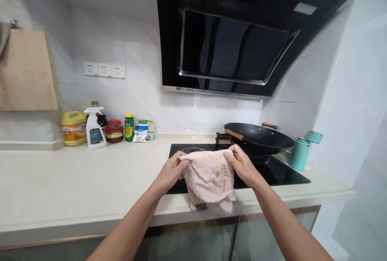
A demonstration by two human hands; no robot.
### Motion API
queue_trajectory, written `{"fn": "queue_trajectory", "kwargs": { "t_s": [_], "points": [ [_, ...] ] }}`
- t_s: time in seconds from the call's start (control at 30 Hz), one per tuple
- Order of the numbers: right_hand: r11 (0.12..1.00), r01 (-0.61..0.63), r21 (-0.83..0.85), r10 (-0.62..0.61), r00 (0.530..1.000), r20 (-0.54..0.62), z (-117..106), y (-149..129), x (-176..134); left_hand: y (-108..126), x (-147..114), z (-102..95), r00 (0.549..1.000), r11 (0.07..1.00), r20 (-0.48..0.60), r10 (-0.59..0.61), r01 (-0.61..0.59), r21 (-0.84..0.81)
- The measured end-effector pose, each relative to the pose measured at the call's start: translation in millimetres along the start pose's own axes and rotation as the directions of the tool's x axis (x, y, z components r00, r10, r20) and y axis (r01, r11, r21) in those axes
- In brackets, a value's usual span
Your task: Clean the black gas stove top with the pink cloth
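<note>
A pale pink cloth (210, 178) with brown stains hangs between my two hands, above the front edge of the counter and stove. My left hand (173, 170) pinches its upper left corner. At the upper right corner, my right hand (244, 166) grips it between thumb and fingers. Behind the cloth lies the black glass gas stove (284, 174), whose left burner is mostly hidden. A black wok (260, 138) with wooden handles rests on the right burner, just beyond my right hand.
A white spray bottle (96, 130), a yellow jug (74, 130), a red-lidded jar (115, 132), a green shaker (129, 128) and small packets (140, 133) line the wall at left. A teal canister (300, 154) stands right of the wok. The black range hood (223, 43) overhangs the stove.
</note>
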State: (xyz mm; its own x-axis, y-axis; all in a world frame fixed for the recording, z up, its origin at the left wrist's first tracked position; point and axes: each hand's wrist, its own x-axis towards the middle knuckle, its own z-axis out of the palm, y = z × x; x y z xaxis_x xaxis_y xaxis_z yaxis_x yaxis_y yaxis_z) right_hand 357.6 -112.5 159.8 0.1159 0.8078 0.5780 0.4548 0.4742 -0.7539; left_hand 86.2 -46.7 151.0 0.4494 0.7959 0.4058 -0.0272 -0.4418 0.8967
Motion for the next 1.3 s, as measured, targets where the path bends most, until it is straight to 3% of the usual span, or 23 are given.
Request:
{"fn": "queue_trajectory", "kwargs": {
  "t_s": [0.13,0.3,0.47,0.57,0.67,0.8,0.9,1.0,1.1,1.2,1.3],
  "points": [
    [0.995,0.015,0.094,-0.015,1.000,0.003,4,-10,5,15,-1,2.2,0.996,0.994,-0.059,-0.066,0.060,-0.087],
    [0.983,-0.028,0.183,0.033,0.999,-0.023,17,-10,8,3,14,3.6,0.977,0.988,-0.201,-0.071,0.041,-0.151],
    [0.919,-0.159,0.362,0.127,0.986,0.112,24,-11,-1,-5,28,0.0,0.983,0.999,-0.181,-0.017,0.023,0.031],
    [0.871,-0.220,0.440,0.127,0.965,0.230,27,-18,-7,0,37,-9.0,0.991,0.990,-0.132,-0.002,0.020,0.140],
    [0.848,-0.240,0.473,0.126,0.957,0.261,35,-16,-7,8,61,-18.0,0.994,0.959,-0.103,0.025,0.005,0.284],
    [0.966,-0.211,0.150,0.179,0.964,0.199,49,22,-14,5,95,-6.9,0.991,0.874,-0.121,0.055,0.011,0.486],
    [0.982,-0.168,-0.086,0.178,0.976,0.127,51,64,-38,-13,91,19.4,0.996,0.763,-0.090,0.013,0.048,0.644],
    [0.925,-0.072,-0.374,0.091,0.995,0.035,34,101,-62,-40,60,45.3,0.994,0.649,-0.022,-0.111,0.089,0.756],
    [0.851,-0.019,-0.525,0.004,1.000,-0.029,-4,130,-72,-63,26,61.5,0.955,0.478,0.035,-0.295,0.116,0.871],
    [0.759,-0.047,-0.650,-0.056,0.989,-0.137,-55,155,-70,-73,8,69.4,0.931,0.320,0.044,-0.363,0.080,0.944],
    [0.639,-0.155,-0.753,-0.056,0.968,-0.246,-107,184,-67,-72,4,73.4,0.932,0.313,0.092,-0.350,0.024,0.949]
  ]
}}
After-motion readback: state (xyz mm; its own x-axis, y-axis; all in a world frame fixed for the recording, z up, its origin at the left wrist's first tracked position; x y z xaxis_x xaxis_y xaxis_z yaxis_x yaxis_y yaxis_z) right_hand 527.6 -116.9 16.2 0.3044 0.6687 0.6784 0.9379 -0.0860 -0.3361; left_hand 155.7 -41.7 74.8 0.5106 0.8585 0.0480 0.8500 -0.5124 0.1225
